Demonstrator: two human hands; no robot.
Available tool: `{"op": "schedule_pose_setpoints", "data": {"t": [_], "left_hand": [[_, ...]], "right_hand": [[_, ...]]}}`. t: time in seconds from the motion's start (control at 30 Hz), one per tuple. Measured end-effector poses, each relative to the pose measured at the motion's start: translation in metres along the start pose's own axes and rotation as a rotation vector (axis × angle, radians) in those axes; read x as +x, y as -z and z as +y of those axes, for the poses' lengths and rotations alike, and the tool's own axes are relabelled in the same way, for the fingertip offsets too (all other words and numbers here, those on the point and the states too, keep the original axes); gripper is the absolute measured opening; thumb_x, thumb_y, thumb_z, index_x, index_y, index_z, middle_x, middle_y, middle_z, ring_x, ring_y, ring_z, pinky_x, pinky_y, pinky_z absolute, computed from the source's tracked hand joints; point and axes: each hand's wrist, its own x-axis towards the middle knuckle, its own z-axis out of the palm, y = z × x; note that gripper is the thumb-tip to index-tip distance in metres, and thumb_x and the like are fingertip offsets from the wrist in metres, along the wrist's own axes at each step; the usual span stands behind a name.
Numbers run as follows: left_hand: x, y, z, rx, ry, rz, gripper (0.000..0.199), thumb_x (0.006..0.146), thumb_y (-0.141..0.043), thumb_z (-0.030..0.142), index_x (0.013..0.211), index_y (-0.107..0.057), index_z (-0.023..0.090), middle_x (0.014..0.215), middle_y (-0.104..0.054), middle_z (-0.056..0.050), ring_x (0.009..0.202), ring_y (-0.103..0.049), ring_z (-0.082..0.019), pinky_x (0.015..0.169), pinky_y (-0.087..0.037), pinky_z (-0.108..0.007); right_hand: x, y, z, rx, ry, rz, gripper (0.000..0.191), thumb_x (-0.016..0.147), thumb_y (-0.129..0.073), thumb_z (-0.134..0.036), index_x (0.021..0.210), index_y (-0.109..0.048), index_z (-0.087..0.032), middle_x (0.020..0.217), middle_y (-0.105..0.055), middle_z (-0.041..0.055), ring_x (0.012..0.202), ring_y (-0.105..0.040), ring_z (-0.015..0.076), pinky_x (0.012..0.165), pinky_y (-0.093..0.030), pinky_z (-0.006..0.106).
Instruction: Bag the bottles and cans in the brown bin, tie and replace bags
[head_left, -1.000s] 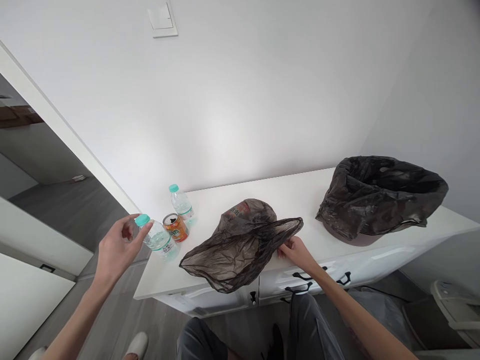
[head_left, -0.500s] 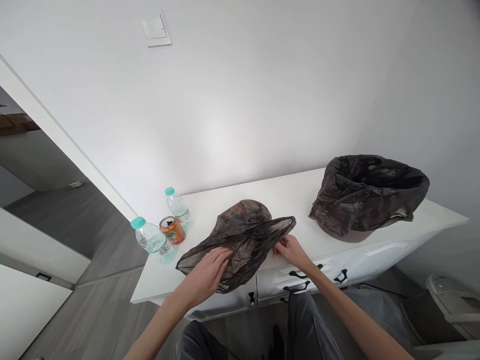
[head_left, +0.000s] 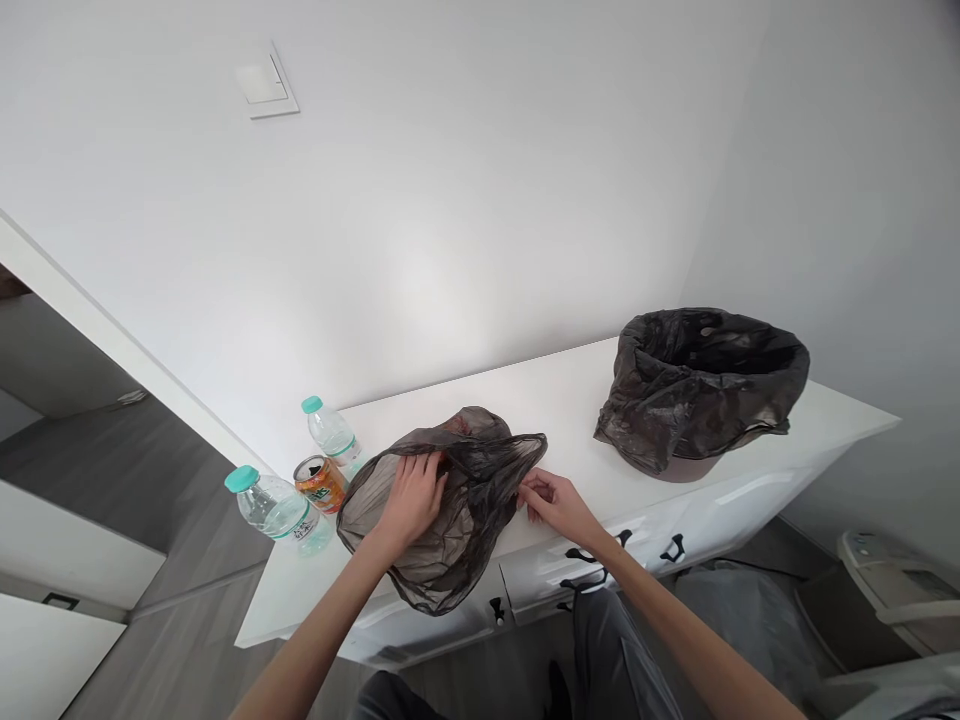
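Note:
A thin black garbage bag [head_left: 465, 540], partly see-through, lies across the front of the white cabinet top. Reddish, printed contents show faintly through its far end. My left hand [head_left: 411, 500] rests at the bag's opening with fingers stretched out over the plastic, their tips partly hidden by a fold. On the other side, my right hand [head_left: 551, 505] pinches the bag's right edge between thumb and fingers. Left of the bag stand an orange drink can [head_left: 321, 485], a clear bottle [head_left: 277, 510] with a teal cap and a second such bottle [head_left: 331, 432].
A trash bin [head_left: 697, 400] lined with a black bag stands at the right of the cabinet top [head_left: 555, 395]. Black handles [head_left: 600, 555] mark the cabinet front below. A wall switch [head_left: 268, 85] is above, and a doorway opens on the left.
My left hand has moved farther over the bag, and its near side has spread wider and hangs lower. My right hand keeps its pinch. The view has shifted slightly.

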Motion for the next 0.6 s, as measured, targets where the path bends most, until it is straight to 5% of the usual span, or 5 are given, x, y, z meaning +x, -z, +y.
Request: {"op": "schedule_pose_setpoints", "data": {"t": [0.23,0.4,0.47,0.6], "left_hand": [[0.05,-0.014,-0.012,0.013,0.077,-0.019,0.04,0.094,-0.051,0.024,0.133,-0.048,0.014,0.131,-0.061,-0.019,0.127,-0.056,-0.035,0.109,-0.043,-0.052],[0.054,-0.018,-0.005,0.009,0.156,-0.102,0.046,0.084,-0.051,0.005,0.13,-0.05,0.012,0.123,-0.064,-0.021,0.116,-0.062,-0.033,0.097,-0.048,-0.045],[0.049,-0.018,0.001,0.003,0.173,-0.121,0.044,0.085,-0.047,0.002,0.129,-0.05,0.011,0.123,-0.064,-0.021,0.116,-0.063,-0.033,0.096,-0.048,-0.043],[0.043,-0.015,0.015,-0.027,0.182,-0.15,0.034,0.094,-0.04,0.005,0.124,-0.054,0.012,0.116,-0.067,-0.02,0.11,-0.066,-0.033,0.095,-0.048,-0.044]], "right_hand": [[0.001,-0.001,-0.006,0.038,-0.006,0.014,0.033,0.095,-0.062,-0.053,0.092,-0.064,-0.02,0.081,-0.07,0.0026,0.061,-0.06,0.0137,0.062,-0.05,0.028],[0.001,-0.001,-0.014,0.052,-0.003,0.021,0.037,0.095,-0.062,-0.058,0.095,-0.062,-0.021,0.081,-0.069,0.0023,0.061,-0.06,0.0139,0.06,-0.05,0.028],[-0.002,-0.003,-0.017,0.037,0.031,0.114,0.036,0.096,-0.06,-0.057,0.099,-0.061,-0.021,0.084,-0.068,0.0025,0.063,-0.061,0.015,0.061,-0.051,0.029],[-0.014,-0.017,-0.036,-0.149,0.182,0.498,0.024,0.1,-0.057,-0.045,0.108,-0.059,-0.023,0.102,-0.066,0.0081,0.079,-0.063,0.0193,0.067,-0.054,0.033]]}}
